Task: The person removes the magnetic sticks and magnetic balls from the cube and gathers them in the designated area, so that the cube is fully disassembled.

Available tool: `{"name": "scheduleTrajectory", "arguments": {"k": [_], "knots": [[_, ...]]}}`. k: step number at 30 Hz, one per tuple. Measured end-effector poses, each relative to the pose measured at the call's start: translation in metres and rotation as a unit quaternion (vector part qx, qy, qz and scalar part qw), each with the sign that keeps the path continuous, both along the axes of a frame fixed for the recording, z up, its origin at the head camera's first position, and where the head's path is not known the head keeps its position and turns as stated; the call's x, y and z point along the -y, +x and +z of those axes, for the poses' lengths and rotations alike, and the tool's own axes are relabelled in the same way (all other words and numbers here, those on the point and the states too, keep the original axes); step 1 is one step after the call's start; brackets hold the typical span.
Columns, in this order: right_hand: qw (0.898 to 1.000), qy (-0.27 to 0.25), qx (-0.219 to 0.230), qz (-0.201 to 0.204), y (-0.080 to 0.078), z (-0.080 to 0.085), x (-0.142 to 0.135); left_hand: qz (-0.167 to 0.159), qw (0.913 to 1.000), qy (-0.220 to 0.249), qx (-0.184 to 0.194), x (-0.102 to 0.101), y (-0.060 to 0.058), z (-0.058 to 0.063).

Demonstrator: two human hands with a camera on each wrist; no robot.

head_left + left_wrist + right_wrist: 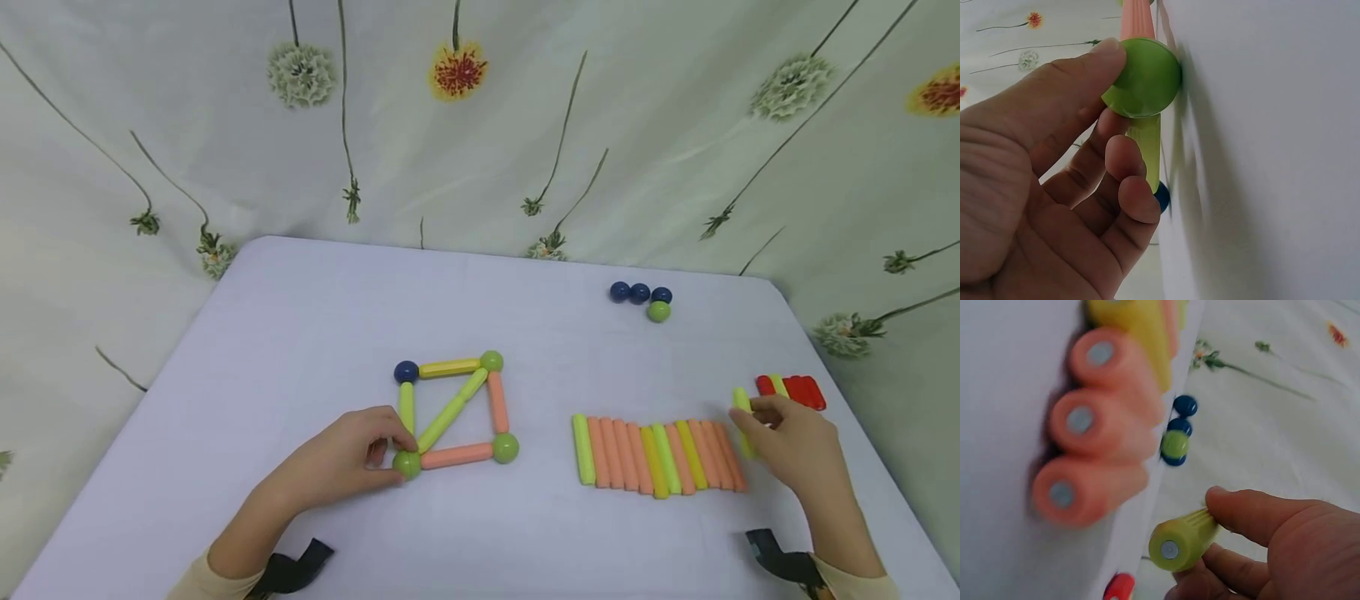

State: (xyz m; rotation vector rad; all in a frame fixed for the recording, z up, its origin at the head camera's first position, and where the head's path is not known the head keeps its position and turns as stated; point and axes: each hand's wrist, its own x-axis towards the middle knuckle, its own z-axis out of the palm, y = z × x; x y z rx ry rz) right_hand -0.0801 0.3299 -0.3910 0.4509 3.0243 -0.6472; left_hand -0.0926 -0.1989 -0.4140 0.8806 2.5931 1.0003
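The ball-and-rod frame (452,411) is lying on the table (315,292), and the left hand (337,462) is pinching the green ball (407,464) at its near-left corner between thumb and fingers. Well to the right of the frame, the right hand (798,437) is holding a yellow-green magnetic rod (741,400), thumb and fingers clamping its sides. That rod's long axis is running roughly near to far, broadly in line with the frame's left side rod (406,407) and crosswise to its near pink rod (457,456); a silvery end is showing in the right wrist view. The frame is lying leftward of the right hand's fingers, with a row of coloured rods (627,454) spreading between; the left hand is sitting much nearer, touching it. Beyond the frame and to its right, 3 blue balls (640,293) and 1 spare green ball (659,312) are resting together.
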Motion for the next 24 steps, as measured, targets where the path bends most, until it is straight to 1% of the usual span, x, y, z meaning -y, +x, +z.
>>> {"name": "scheduleTrajectory", "arguments": {"k": [2, 4, 6, 9, 15, 17, 19, 22, 24], "knots": [[0.999, 0.005, 0.046, -0.016, 0.003, -0.008, -0.018, 0.000, 1.0000, 0.001, 0.003, 0.000, 0.000, -0.001], [0.996, 0.000, 0.085, -0.024, 0.005, -0.015, -0.030, 0.001, 1.0000, 0.002, 0.006, 0.000, 0.000, -0.002], [0.994, -0.011, 0.108, -0.026, 0.006, -0.019, -0.036, 0.000, 1.0000, 0.003, 0.008, 0.000, 0.000, -0.001], [0.992, -0.025, 0.120, -0.019, 0.009, -0.023, -0.036, 0.003, 0.9999, 0.002, 0.012, 0.002, 0.000, 0.000], [0.992, -0.020, 0.123, -0.002, 0.012, -0.019, -0.026, 0.012, 0.9998, 0.002, 0.012, 0.006, 0.000, 0.000], [0.993, -0.009, 0.118, -0.005, 0.013, -0.017, -0.023, 0.013, 0.9998, 0.002, 0.013, 0.006, 0.001, 0.000], [0.995, 0.009, 0.097, -0.008, 0.015, -0.014, -0.019, 0.012, 0.9998, 0.003, 0.012, 0.006, 0.001, 0.000], [0.999, 0.040, 0.034, -0.007, 0.017, -0.008, -0.002, 0.013, 0.9999, 0.004, 0.010, 0.006, 0.001, 0.000], [0.999, 0.049, -0.014, 0.005, 0.018, -0.002, 0.017, 0.015, 0.9998, 0.005, 0.009, 0.006, 0.002, -0.001]]}}
